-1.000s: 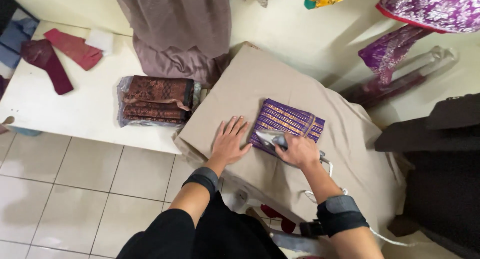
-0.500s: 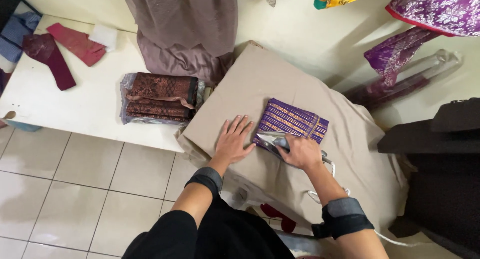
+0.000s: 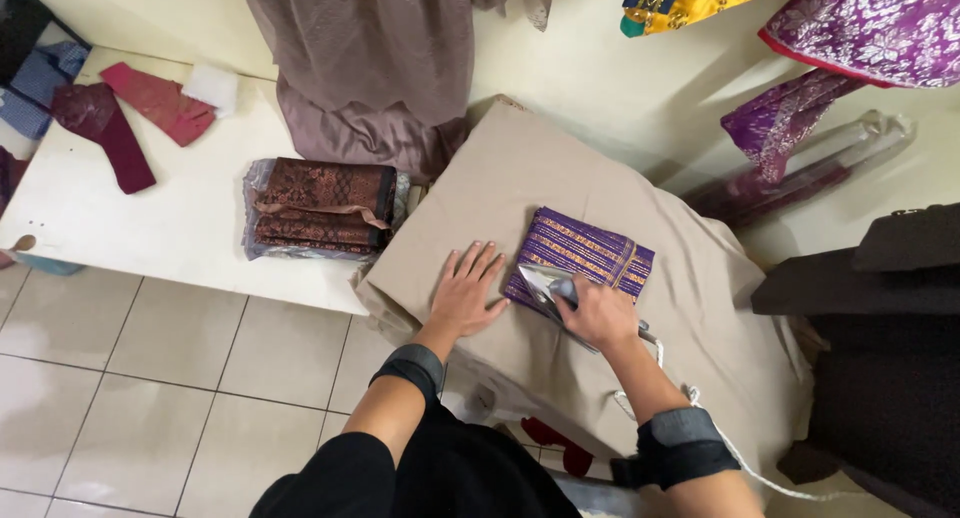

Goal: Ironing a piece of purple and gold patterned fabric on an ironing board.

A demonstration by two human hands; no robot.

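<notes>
The right hand (image 3: 600,313) had closed its grip on a small iron (image 3: 548,286), pressing the near edge of the folded purple cloth (image 3: 585,253) on the beige padded surface (image 3: 500,198). The left hand (image 3: 465,293) lay open and flat just beside the cloth, holding nothing. Pressing seemed underway; going on would call for steady strokes clear of those fingers.

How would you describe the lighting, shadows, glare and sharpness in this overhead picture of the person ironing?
Head view: soft, even indoor light; the right hand on the iron and the purple folded cloth are sharp. Head view: the left hand casts only a faint shadow on the beige ironing cover. Head view: mild glare on the floor tiles; straight lines bend slightly near the frame's edges.
</notes>
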